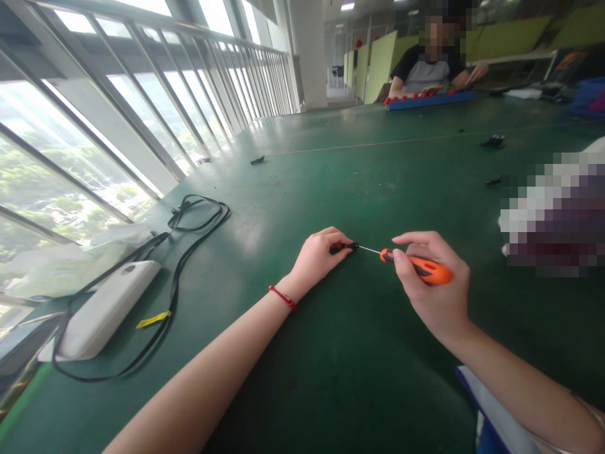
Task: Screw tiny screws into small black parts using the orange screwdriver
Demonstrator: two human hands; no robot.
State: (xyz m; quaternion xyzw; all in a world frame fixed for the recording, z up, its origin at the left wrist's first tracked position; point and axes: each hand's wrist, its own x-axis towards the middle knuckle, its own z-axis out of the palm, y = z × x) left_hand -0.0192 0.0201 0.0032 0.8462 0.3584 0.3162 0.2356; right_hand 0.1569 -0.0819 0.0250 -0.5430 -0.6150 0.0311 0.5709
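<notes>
My left hand [317,257] rests on the green table [331,164], fingers pinched round a small black part [343,248] with a bit of red on it. My right hand [432,291] is closed on an orange-handled screwdriver [423,268]. Its thin metal shaft points left and its tip meets the black part. A red string bracelet [283,297] circles my left wrist.
A white power pack [106,309] with a looped black cable [189,227] and a yellow tag lies at the left by the window railing. Small black parts [493,142] lie scattered farther back. Another person sits at the far end behind a blue tray [430,99] with red pieces.
</notes>
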